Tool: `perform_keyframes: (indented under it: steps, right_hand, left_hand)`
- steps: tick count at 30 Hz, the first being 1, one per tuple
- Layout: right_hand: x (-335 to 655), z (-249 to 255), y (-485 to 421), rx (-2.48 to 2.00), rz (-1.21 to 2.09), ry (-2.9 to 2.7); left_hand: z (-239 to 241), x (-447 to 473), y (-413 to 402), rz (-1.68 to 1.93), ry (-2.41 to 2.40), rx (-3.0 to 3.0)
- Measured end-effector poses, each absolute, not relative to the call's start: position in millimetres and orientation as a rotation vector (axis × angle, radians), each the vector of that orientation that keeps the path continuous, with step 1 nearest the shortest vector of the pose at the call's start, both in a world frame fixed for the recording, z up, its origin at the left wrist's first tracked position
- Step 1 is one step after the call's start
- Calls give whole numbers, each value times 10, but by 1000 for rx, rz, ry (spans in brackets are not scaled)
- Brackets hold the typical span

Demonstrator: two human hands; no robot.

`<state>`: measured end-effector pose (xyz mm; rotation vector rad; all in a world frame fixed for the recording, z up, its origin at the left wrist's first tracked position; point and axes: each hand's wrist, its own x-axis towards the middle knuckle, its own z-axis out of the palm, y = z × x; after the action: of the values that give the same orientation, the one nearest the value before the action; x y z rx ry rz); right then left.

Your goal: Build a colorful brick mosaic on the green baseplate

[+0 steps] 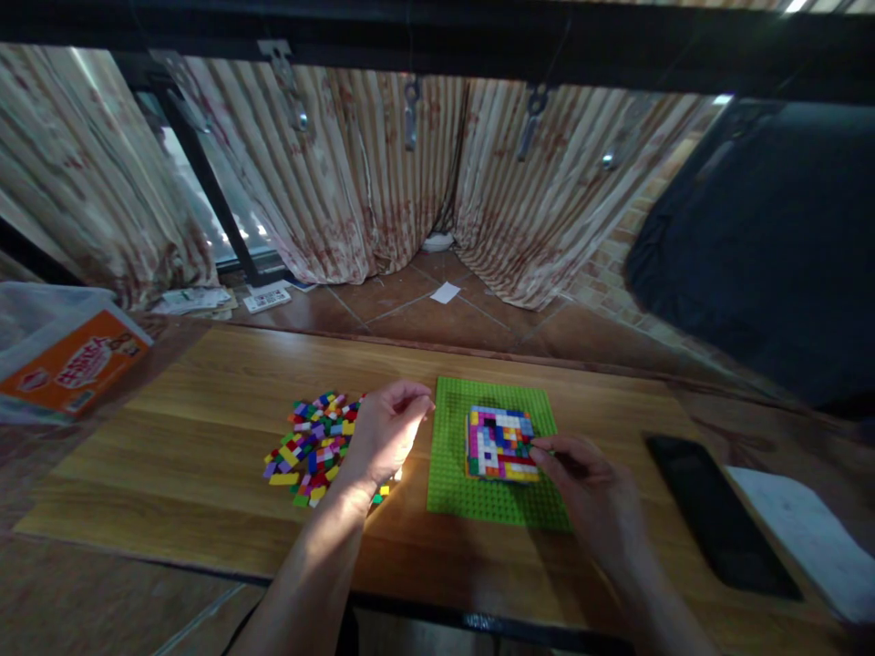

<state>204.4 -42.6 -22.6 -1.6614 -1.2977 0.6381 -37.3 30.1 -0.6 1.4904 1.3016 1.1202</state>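
Note:
A square block of multicoloured toy bricks (498,446) stands on a green baseplate (451,492). At the block's right edge, the thumb and fingertips of my right hand (581,469) are pinched together; a small dark bit shows there, too small to name. My left hand (393,428) hovers between the baseplate and a heap of loose toy bricks (321,446). Its thumb and fingers are closed in a pinch near the plate's left edge, and whatever they hold is hidden. The left hand and forearm cover the right part of the heap.
The wooden table (205,437) carries a black flat tray-like object (721,515) on the right, with a white sheet (807,538) beyond it. A clear plastic box with an orange label (78,360) is at far left. Curtains (403,182) hang behind.

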Motion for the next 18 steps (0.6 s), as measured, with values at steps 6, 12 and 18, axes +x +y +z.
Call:
perform_keyframes:
  steps: [6,12,18]
  right_hand:
    - [1947,-223,-362,-1581,773,-1009]
    - [1916,-188,-328,-1504,955,-811]
    - [1906,-154,-321,-1489,1025,-745]
  left_hand:
    - [-11,-382,302,1107,1286,1488]
    - [-6,-383,298,1136,1285,1477]
    - [10,-382,289,1118,1304,1494]
